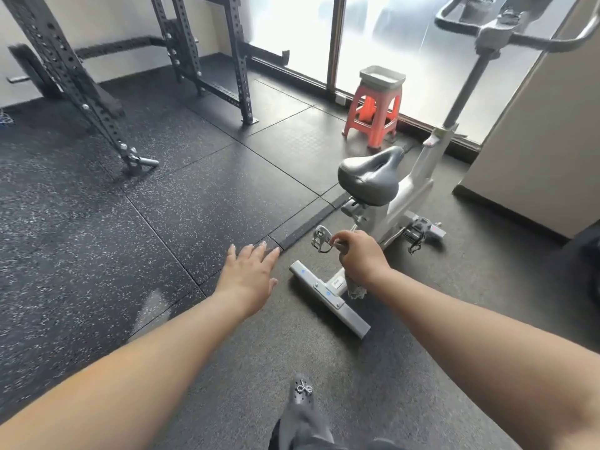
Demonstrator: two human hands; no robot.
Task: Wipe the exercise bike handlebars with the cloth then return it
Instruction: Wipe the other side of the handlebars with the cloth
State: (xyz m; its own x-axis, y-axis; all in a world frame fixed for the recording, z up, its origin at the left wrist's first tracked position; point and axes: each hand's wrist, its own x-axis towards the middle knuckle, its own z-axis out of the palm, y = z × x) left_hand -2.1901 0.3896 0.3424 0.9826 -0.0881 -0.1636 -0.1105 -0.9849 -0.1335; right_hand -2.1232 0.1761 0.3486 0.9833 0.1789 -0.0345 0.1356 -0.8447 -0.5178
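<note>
A white exercise bike [412,190] stands on the right with a black saddle [368,178]. Its dark handlebars [454,22] are at the top right, far from both hands. My right hand [360,254] is closed around a grey cloth [355,290], whose end hangs below the fist, above the bike's rear base bar [328,298]. My left hand [250,274] is stretched out over the floor with its fingers apart and nothing in it.
An orange plastic stool [373,115] with a grey tray [383,77] on top stands by the window behind the bike. A black power rack [97,102] fills the left. A beige wall corner [532,151] is at the right. My shoe [302,404] shows at the bottom.
</note>
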